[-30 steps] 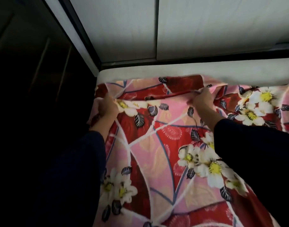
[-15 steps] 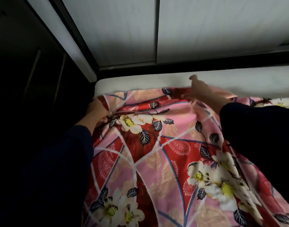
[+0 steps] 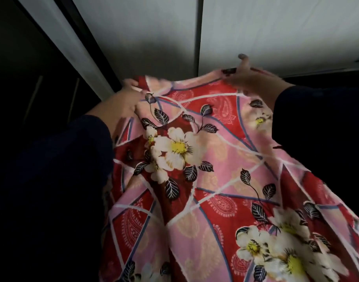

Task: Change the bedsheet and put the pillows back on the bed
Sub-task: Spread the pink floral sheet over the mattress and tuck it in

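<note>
The sheet [image 3: 205, 151] is red and pink with big white flowers. It is spread out under the arms, and its top edge is lifted up close to the pale wall [image 3: 276, 27]. The left hand [image 3: 124, 99] holds the top left corner, with its fingers [image 3: 132, 83] curled tight round the cloth. The right hand [image 3: 256, 81] holds the same edge further along. It is blurry, but the cloth looks pinched under it, and one finger sticks up. The step looks like pulling the top of the sheet up to the head of the bed, so the job is only partly done. To do it well, both hands should pull evenly, so the edge lies straight and the cloth does not bunch up. Keep the cloth tight between the two hands. Then the corner needs to go right over the bed corner and be pushed down flat. The bed under the sheet is hidden here, so feel for its edge. No pillows show.
</note>
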